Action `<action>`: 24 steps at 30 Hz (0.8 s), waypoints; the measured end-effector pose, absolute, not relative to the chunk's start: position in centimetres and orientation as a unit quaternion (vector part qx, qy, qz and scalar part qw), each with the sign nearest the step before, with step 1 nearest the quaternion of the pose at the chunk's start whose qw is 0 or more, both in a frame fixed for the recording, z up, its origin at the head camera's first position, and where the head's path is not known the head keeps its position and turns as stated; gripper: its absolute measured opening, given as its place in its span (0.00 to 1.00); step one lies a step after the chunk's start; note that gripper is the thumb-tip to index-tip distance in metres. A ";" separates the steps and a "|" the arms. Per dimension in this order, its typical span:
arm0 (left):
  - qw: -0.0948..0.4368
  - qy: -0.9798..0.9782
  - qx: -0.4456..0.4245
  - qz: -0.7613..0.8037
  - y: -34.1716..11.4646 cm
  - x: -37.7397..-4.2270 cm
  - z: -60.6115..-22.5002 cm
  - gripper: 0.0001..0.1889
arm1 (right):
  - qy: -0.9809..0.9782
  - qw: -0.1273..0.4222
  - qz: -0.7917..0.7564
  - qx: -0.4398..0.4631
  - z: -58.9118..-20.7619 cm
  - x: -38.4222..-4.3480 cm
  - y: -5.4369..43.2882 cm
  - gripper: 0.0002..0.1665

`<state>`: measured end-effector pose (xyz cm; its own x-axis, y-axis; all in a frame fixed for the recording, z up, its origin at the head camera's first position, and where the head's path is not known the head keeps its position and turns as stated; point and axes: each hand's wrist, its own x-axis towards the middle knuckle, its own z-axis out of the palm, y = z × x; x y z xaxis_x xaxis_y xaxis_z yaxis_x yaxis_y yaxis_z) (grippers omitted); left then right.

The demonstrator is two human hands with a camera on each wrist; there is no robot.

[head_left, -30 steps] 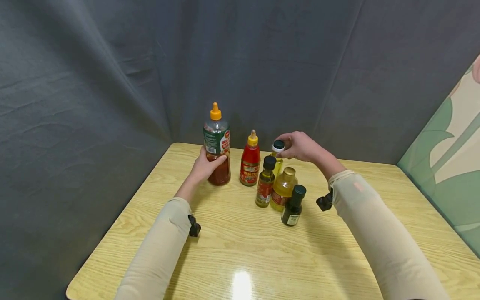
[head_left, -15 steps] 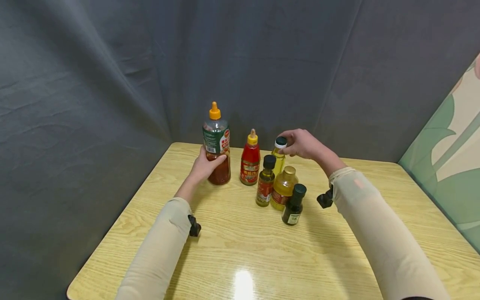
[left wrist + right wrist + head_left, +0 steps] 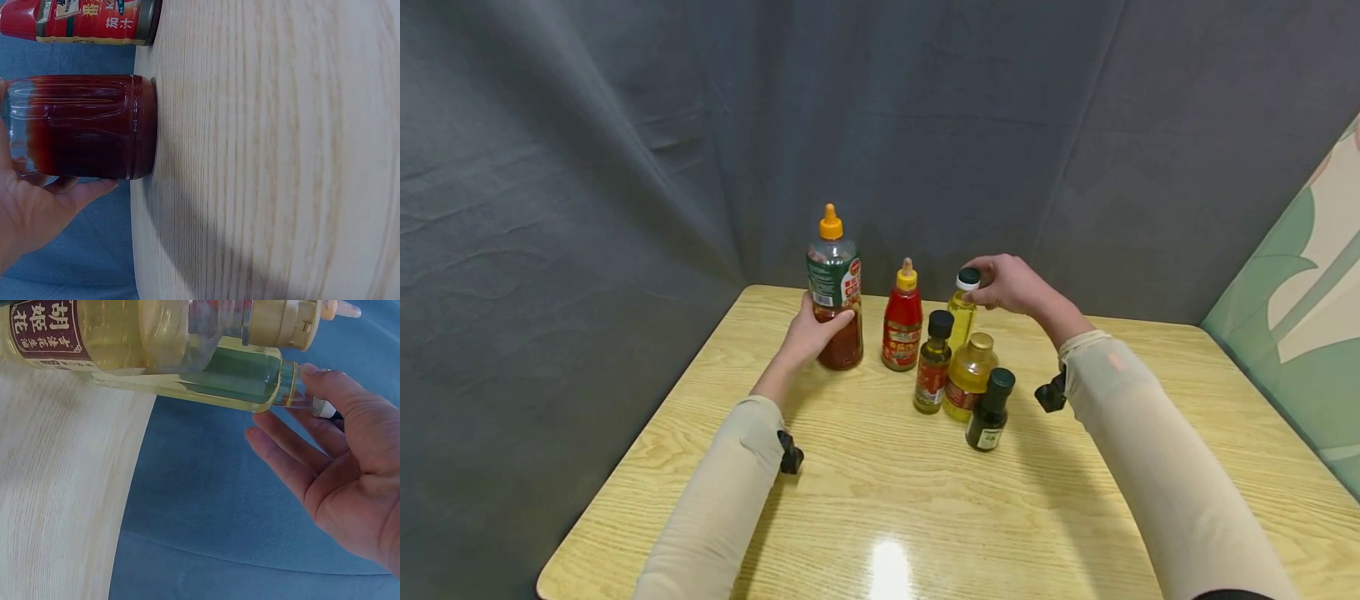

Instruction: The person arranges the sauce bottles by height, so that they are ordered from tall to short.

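My left hand (image 3: pixel 811 336) grips a big squeeze bottle of dark red sauce (image 3: pixel 842 342) with an orange nozzle cap and a green label. In the left wrist view its thumb and fingers lie around the lower half of that bottle (image 3: pixel 94 128). With thumb and fingertips, my right hand (image 3: pixel 1011 285) pinches the neck of a slim bottle of yellow oil (image 3: pixel 961 317) under its dark green cap. That bottle (image 3: pixel 240 378) leans slightly, and its lower part is hidden behind other bottles. A red ketchup bottle (image 3: pixel 901 329) with a yellow cap stands between the hands.
In front of the oil bottle stand a black-capped bottle with a red label (image 3: pixel 932 371), a gold-capped peanut oil bottle (image 3: pixel 970 379) and a small dark bottle (image 3: pixel 987 421), close together. A grey curtain (image 3: pixel 880 142) hangs behind the wooden table (image 3: pixel 850 500).
My right hand has shifted a little to the right and up, and the slim oil bottle has come along with it. The left hand and its sauce bottle stay in place.
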<state>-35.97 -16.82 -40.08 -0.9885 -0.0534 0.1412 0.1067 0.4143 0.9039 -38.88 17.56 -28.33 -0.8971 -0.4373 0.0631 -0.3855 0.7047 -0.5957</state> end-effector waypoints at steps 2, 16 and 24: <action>0.071 -0.837 -0.016 -0.542 -16.8 -36.0 -40.1 0.46 | 0.922 0.041 -0.317 -0.220 -28.4 -39.0 17.6 0.26; 0.071 -0.834 -0.018 -0.547 -17.0 -36.2 -40.4 0.48 | 0.918 0.047 -0.332 -0.210 -28.7 -39.3 17.6 0.28; 0.067 -0.832 -0.021 -0.550 -16.7 -36.1 -40.6 0.48 | 0.919 0.055 -0.321 -0.223 -28.9 -38.8 18.3 0.38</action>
<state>-36.09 -16.70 -40.57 -0.9902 -0.0385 0.1345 0.1087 0.3939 0.9127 -38.79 18.30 -28.94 -0.8950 -0.4441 0.0424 -0.3739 0.6947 -0.6145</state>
